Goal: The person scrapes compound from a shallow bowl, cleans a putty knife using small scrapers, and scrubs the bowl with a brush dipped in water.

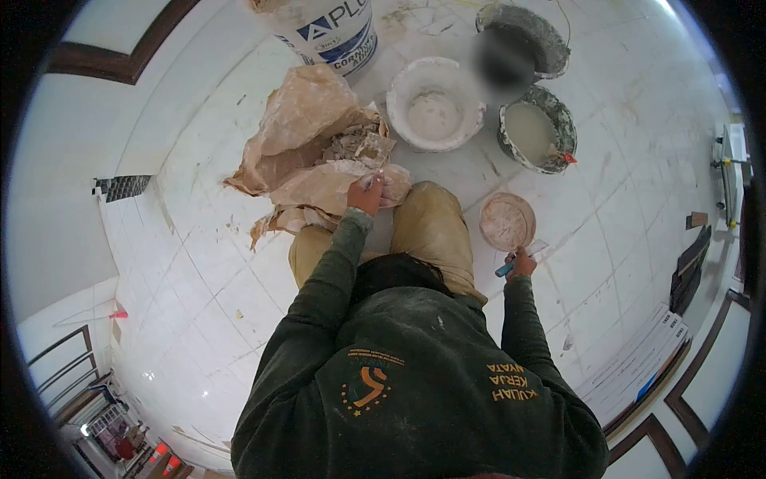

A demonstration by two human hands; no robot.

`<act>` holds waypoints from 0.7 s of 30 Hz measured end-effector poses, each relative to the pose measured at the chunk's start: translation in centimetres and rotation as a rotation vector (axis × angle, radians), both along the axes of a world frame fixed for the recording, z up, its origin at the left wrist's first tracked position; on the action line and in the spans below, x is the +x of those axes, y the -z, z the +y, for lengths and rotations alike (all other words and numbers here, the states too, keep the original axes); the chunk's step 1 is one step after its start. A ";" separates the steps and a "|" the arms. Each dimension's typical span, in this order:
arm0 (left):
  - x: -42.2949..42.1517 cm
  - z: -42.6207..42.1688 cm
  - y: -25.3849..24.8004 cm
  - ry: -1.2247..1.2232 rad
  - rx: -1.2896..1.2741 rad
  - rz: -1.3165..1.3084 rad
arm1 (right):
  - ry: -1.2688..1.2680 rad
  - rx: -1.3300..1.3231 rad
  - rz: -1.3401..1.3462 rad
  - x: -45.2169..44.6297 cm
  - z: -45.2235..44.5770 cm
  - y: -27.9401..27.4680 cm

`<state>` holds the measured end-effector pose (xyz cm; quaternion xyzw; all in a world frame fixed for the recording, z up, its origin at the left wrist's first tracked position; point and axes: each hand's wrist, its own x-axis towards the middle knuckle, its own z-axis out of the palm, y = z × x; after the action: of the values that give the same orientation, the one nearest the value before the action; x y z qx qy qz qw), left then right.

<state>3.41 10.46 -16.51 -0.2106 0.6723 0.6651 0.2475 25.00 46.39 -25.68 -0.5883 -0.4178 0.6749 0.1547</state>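
Paper sack point(307, 104) lies torn open at left, the left hand point(366, 194) at its near right edge — whether gripping it, I cannot tell. The right hand point(523, 264) is closed round a blue-handled scraper point(503, 270), just nearer than a small bowl point(528, 212) — a white basin point(398, 106) stands farther off.

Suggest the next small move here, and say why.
Probably have the right hand move the blue-handled scraper over the bowl: the scraper appears beside it, not in it, and pale material lies inside, while the left hand is at the paper bag.
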 end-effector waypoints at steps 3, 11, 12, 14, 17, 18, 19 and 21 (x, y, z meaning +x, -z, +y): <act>-0.4 0.8 -0.4 0.116 -0.074 0.016 | -0.032 0.064 -0.137 1.2 1.1 3.2; 1.7 2.1 -1.7 0.372 0.004 -0.078 | -0.161 0.125 0.147 -3.0 -1.8 -5.6; 2.1 2.2 -0.7 0.470 0.218 -0.082 | -0.179 0.056 0.225 -5.7 -3.8 -8.5; 2.4 2.7 -1.0 0.557 0.427 -0.068 | -0.407 -0.110 0.401 -10.1 -7.3 -13.6; 2.8 4.4 -4.5 0.614 0.400 0.035 | -0.770 0.058 0.667 -15.0 -12.3 -12.0; 2.8 4.1 -5.0 0.606 0.359 0.120 | -0.796 0.055 0.661 -16.2 -14.9 -14.8; 2.7 3.5 -5.4 0.596 0.315 0.202 | -0.822 0.051 0.655 -17.5 -17.4 -17.7; 2.4 1.1 -5.9 0.465 0.288 0.237 | -0.827 -0.437 0.296 -20.1 -19.9 -16.2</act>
<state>5.84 11.55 -10.66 0.0655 0.6255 0.6990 0.3403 4.91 26.47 -9.48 -0.2893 -0.4385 0.8281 -0.1957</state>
